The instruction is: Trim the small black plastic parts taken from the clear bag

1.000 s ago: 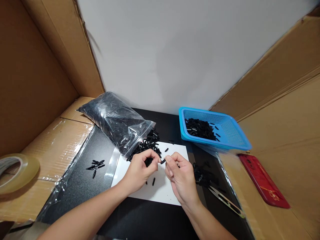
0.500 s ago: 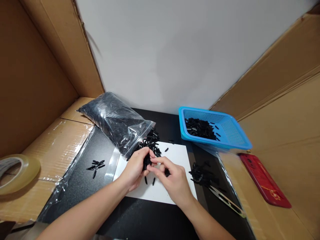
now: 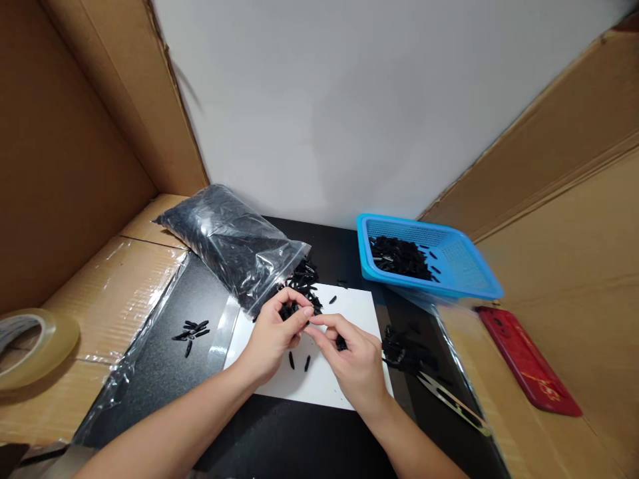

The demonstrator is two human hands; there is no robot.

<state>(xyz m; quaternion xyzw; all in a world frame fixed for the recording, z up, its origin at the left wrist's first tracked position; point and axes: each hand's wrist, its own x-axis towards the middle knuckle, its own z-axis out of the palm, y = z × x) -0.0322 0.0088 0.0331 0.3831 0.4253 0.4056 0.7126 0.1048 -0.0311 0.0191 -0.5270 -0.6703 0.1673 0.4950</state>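
Note:
Over a white sheet [image 3: 319,384], my left hand [image 3: 269,342] pinches thumb and forefinger together, with a small black piece mostly hidden by the fingertips. Touching those fingertips from the right is my right hand [image 3: 354,362], its thumb and forefinger closed too. Another black piece [image 3: 341,342] shows inside the curled fingers of the right hand. Just behind the hands lies a heap of slim black pieces [image 3: 304,273], partly covered by the left fingers. Two loose pieces [image 3: 292,360] rest on the sheet beneath the hands.
A clear zip bag [image 3: 229,239] full of black pieces lies at the back left. The blue basket [image 3: 464,259] at the back right holds many more. Thread snips [image 3: 454,402] and a dark pile [image 3: 407,349] sit right, near a red phone [image 3: 529,359]. Tape [image 3: 54,342] is far left.
My left thumb has moved up and over to the right, closing against the forefinger and covering the black bit seen there before. My right hand has shifted slightly right.

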